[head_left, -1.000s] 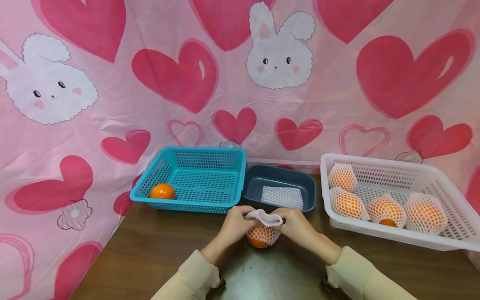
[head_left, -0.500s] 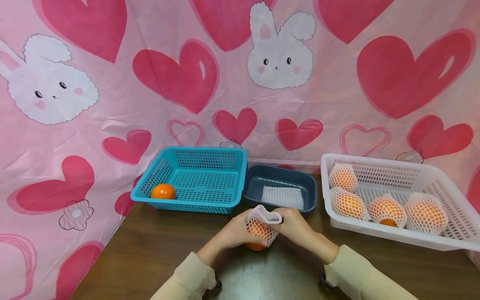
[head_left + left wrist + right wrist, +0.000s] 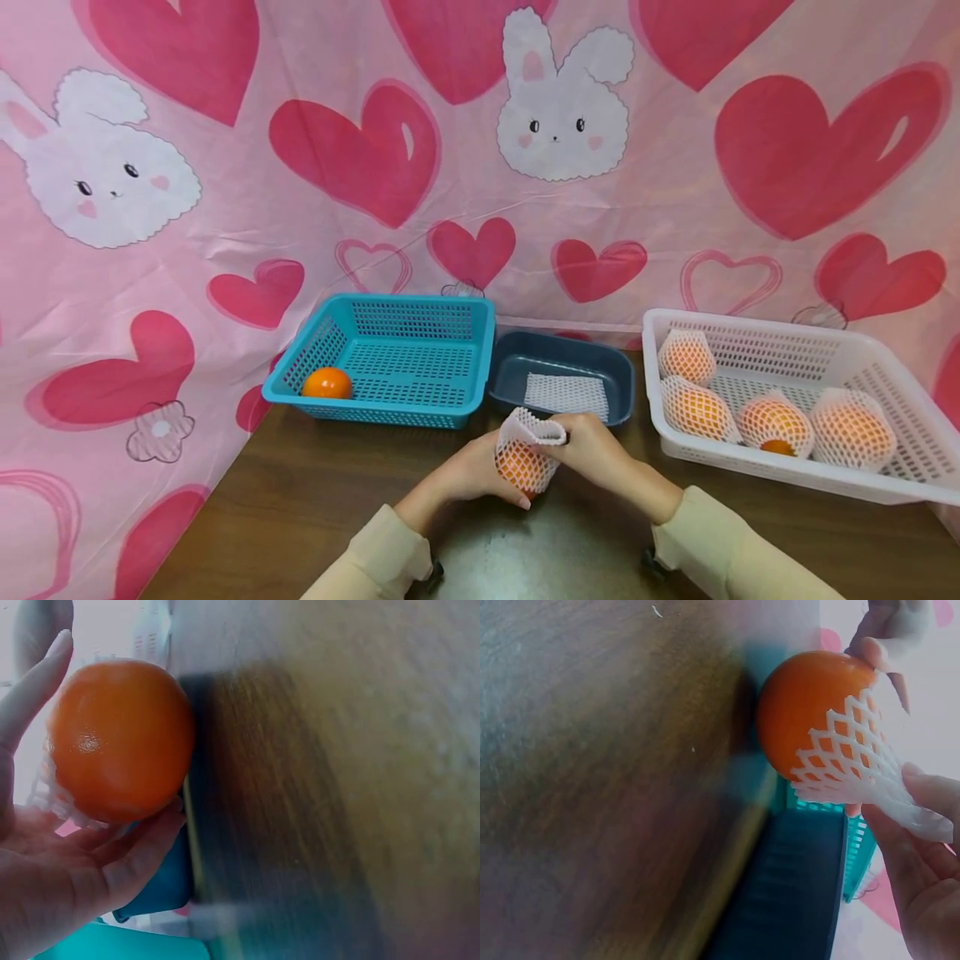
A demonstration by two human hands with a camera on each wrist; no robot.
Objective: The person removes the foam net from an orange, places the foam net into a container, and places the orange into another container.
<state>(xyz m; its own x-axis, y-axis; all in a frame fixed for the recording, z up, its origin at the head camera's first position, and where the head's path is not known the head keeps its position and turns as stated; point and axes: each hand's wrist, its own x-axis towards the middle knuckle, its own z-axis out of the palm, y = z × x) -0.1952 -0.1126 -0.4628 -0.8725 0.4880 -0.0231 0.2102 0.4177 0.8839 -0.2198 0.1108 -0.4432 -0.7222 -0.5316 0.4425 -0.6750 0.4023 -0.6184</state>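
An orange (image 3: 120, 739), partly covered by a white foam net sleeve (image 3: 517, 429), is held between the two hands at the front middle of the table. My left hand (image 3: 468, 473) grips the orange from the left, its thumb near the bare lower end. On the other side my right hand (image 3: 596, 446) pinches the sleeve's gathered top edge between thumb and fingers. In the right wrist view the net's zigzag hem (image 3: 847, 754) wraps one side of the fruit, while its rounded bottom is bare orange skin.
A turquoise basket (image 3: 405, 408) with one bare orange (image 3: 327, 383) stands at the back left. Behind the hands, a dark blue tray (image 3: 622, 387) holds flat white foam netting (image 3: 566, 396). At right, a white basket (image 3: 757, 317) contains several net-wrapped oranges (image 3: 697, 412).
My left hand has shifted from the sleeve's top edge down round the orange's side. The orange has tilted slightly, while my right hand keeps pinching the sleeve's edge.
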